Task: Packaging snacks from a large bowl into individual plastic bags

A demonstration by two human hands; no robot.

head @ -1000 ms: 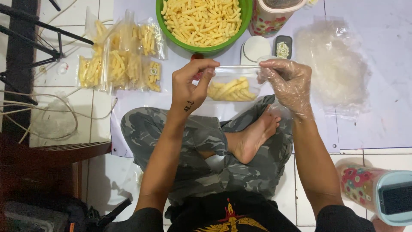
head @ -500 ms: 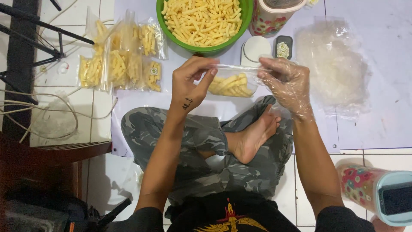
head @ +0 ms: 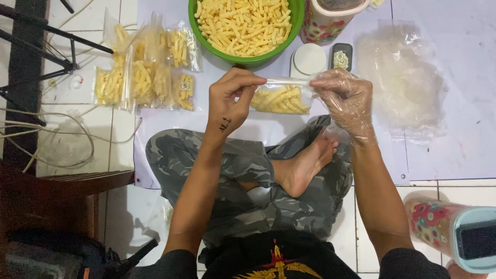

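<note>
Fingertips of both hands pinch the top strip of a small clear bag (head: 281, 98) of yellow snack sticks, held in the air just above the person's crossed legs. The left hand (head: 231, 101), bare, has thumb and forefinger closed tight on the bag's left end; the right hand (head: 345, 98), inside a thin plastic glove, grips the right end the same way, so the mouth is stretched flat between them. By my reading this is the sealing step: the bag looks filled and the two sides of its opening are being pressed together. Finishing it would call for an even pinch run along the whole strip, with the bag kept level so that no stick slips into the seam.

Beyond the hands, on the pale sheet (head: 465, 77) spread over the tiled floor, a heap of filled bags (head: 144, 67) lies near the sheet's left edge. A loose pile of empty clear bags (head: 403, 72) sits towards its right side. At the far edge stands a green bowl (head: 247, 26) full of the same sticks, with a small white scale (head: 308, 59) just beside it.
</note>
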